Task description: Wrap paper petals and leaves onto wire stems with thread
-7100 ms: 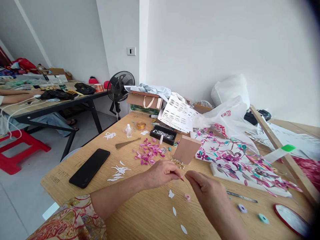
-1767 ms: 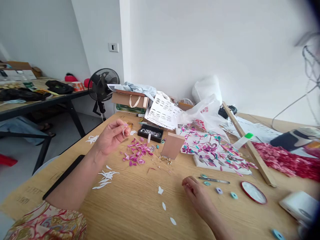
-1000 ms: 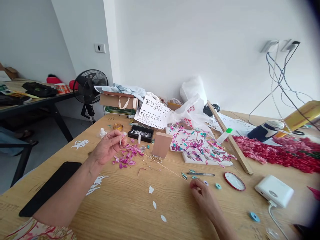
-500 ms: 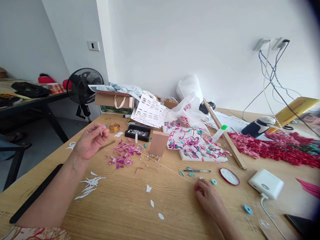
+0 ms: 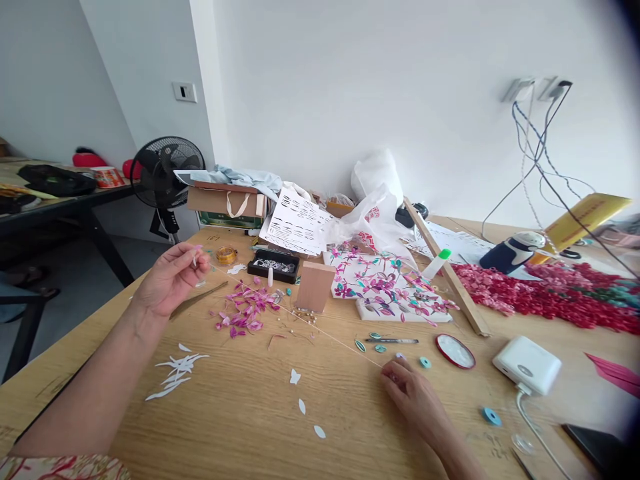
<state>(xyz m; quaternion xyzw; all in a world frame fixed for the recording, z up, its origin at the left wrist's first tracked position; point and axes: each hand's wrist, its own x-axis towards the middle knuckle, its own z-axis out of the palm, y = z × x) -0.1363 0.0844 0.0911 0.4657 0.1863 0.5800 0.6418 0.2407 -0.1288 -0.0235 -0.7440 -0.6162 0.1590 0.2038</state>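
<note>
My left hand [image 5: 173, 277] is raised over the left side of the table, pinching a small white piece with a pinkish tip [image 5: 195, 257]. From it a thin pale thread [image 5: 330, 333] runs taut, slanting down to the right. Its other end goes into the closed fingers of my right hand [image 5: 413, 397], low over the wood; whatever else those fingers hold is hidden. Under the thread lie a heap of purple-pink petals [image 5: 245, 310] and tiny beads [image 5: 311, 316]. White leaf-shaped cutouts [image 5: 177, 370] lie near my left forearm, with a few more [image 5: 302, 406] between the hands.
A wooden block [image 5: 315, 287] stands mid-table, beside a black box [image 5: 273, 267] and white foam with wire flowers [image 5: 390, 287]. To the right are a red-rimmed dish [image 5: 455, 351], blue spools [image 5: 491, 417], a white adapter [image 5: 527, 365] and a wooden bar [image 5: 450, 273].
The view has shifted slightly. Both hands keep their pinch, with the thread still stretched between them; the left hand has turned a little around the white piece.
</note>
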